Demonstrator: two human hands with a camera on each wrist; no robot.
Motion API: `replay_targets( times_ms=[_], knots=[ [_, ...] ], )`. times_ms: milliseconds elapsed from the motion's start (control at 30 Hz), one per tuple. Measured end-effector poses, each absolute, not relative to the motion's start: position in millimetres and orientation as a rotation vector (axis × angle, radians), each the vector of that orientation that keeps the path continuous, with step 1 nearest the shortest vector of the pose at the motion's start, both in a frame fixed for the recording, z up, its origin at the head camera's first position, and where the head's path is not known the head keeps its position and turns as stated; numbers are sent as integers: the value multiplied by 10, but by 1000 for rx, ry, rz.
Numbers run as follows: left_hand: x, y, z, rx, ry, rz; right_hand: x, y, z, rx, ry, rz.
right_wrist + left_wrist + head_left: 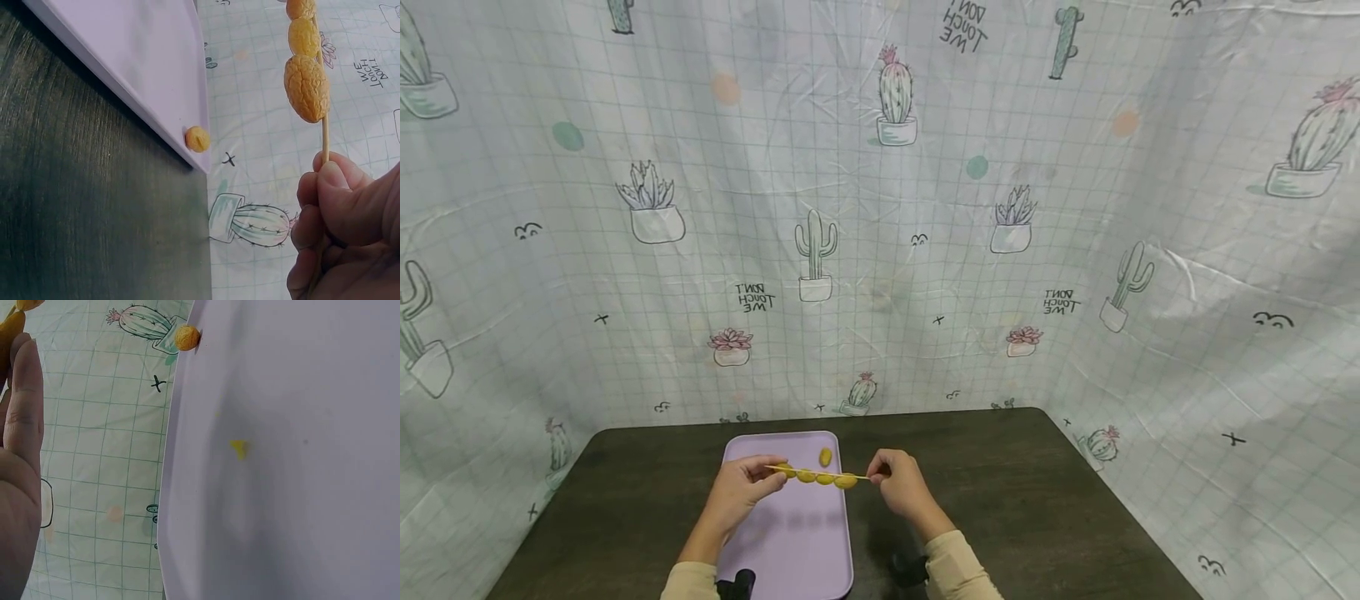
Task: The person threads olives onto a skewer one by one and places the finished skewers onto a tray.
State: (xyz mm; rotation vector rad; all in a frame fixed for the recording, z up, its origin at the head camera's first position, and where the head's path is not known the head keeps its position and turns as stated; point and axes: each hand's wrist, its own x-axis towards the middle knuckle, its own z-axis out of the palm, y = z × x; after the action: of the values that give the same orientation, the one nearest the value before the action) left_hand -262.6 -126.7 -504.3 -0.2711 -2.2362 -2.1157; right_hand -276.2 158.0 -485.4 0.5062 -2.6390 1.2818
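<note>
A thin wooden skewer (325,140) is held level above the tray in the head view, threaded with several small yellow, wrinkled oval pieces (306,87); their exact kind is unclear. The right hand (904,486) pinches the bare stick at its right end between thumb and fingers. At the other end, the left hand (735,497) holds the leftmost yellow piece between thumb and fingers. One loose yellow piece (825,457) lies in the far right corner of the lilac tray (786,542). Only part of the left hand (22,425) shows in the left wrist view.
A small yellow scrap (239,448) sits on the tray floor. The tray stands on a dark wooden table (1000,500), left of its middle. Behind and around the table hangs a cactus-print curtain (865,250). Dark straps (910,568) show at the wrists.
</note>
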Motion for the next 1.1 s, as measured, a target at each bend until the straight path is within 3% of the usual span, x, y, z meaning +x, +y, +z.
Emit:
replay_targets(
  times_ms=[467, 1100],
  knots=[
    [-2704, -1289, -5069, -265, -2253, -2172, -2814, 1640, -4872, 495, -2610, 1325],
    [-2973, -1125, -5194, -173, -2676, -1598, -2894, 1778, -4841, 432, -2574, 1380]
  ],
)
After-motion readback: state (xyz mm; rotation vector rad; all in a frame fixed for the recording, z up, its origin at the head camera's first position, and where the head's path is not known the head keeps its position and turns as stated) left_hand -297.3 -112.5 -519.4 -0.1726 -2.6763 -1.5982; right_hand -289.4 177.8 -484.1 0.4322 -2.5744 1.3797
